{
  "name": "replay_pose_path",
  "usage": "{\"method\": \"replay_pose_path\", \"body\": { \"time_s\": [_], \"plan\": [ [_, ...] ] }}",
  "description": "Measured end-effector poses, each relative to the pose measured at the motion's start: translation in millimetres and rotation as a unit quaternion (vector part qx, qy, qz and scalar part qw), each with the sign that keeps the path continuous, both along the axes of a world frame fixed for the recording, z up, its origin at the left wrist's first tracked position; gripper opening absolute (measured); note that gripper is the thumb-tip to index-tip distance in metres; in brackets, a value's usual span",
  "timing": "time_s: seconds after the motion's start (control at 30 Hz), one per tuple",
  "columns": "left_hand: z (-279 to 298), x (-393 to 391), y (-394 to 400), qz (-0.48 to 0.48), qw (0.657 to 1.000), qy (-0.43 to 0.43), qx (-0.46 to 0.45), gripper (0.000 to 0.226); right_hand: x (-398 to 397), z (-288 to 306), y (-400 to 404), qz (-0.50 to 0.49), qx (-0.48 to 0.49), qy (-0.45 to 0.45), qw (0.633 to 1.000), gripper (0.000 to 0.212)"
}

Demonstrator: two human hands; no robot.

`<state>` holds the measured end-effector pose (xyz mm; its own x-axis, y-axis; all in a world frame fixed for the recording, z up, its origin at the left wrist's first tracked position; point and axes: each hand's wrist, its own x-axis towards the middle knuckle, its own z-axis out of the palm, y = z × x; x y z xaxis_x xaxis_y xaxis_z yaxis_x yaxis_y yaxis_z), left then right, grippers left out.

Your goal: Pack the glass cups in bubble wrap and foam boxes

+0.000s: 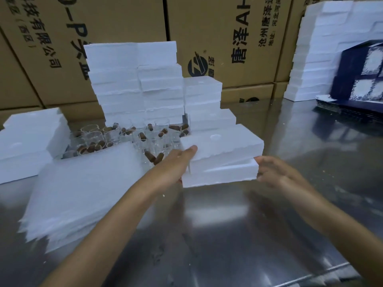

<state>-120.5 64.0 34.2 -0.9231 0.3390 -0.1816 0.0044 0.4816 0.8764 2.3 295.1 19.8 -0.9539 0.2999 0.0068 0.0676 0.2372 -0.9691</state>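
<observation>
Foam sheet stack point(83, 195) nearest; left hand point(178, 162) grips foam box point(221, 158); right hand point(275, 172) blurred, fingers unreadable.

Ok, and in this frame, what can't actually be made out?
Head view only:
- Inside of the foam box: its own lid and walls hide whether a cup is in it.
- Left hand fingers: behind the box.
- Right hand: motion-blurred, so its grip is unclear.
- Glass cups: partly behind the foam sheets; count unclear.
- Blue boxes: cut off by the right edge.
</observation>
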Motion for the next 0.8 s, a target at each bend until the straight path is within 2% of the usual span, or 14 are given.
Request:
{"method": "replay_pose_path", "body": {
  "time_s": [0.07, 0.13, 0.27, 0.33, 0.43, 0.57, 0.63, 0.73, 0.8],
  "plan": [
    [-12.4, 10.0, -8.6, -0.01, 0.999, -0.025, -0.047, 0.077, 7.2, -11.0, -4.8, 0.016, -0.005, -0.032, 0.999, 0.035],
    [-20.1, 16.5, -16.2, -0.014, 0.996, -0.033, -0.08, 0.073, 8.3, -20.9, -3.9, 0.021, 0.03, -0.069, 0.997, 0.032],
    [-19.7, 19.5, -22.7, -0.013, 0.993, 0.02, -0.118, 0.065, -4.8, -27.4, 6.0, -0.087, 0.056, -0.065, 0.993, 0.015],
    [-16.6, 18.8, -19.5, -0.009, 0.991, 0.056, -0.119, 0.06, -11.0, -23.1, 4.6, -0.112, 0.034, -0.042, 0.992, 0.025],
    [-9.2, 19.4, -10.2, 0.003, 0.985, 0.119, -0.122, 0.054, -14.7, -14.2, -2.7, -0.075, 0.032, -0.014, 0.997, 0.04],
    [10.9, 9.9, 11.0, 0.01, 0.98, 0.197, -0.031, 0.031, -25.3, 1.1, -0.1, -0.084, 0.02, 0.031, 0.996, 0.047],
    [16.4, -4.1, 27.4, 0.007, 0.979, 0.204, -0.011, 0.042, -36.9, 8.3, 7.7, -0.102, 0.025, 0.041, 0.994, 0.047],
    [12.4, -24.3, 50.0, 0.009, 0.985, 0.167, -0.03, 0.061, -58.7, 3.8, 21.7, -0.131, 0.026, 0.039, 0.99, 0.039],
    [1.8, -35.6, 58.9, 0.002, 0.985, 0.162, -0.054, 0.06, -71.4, -8.8, 31.6, -0.156, -0.002, 0.015, 0.988, 0.029]
  ]
}}
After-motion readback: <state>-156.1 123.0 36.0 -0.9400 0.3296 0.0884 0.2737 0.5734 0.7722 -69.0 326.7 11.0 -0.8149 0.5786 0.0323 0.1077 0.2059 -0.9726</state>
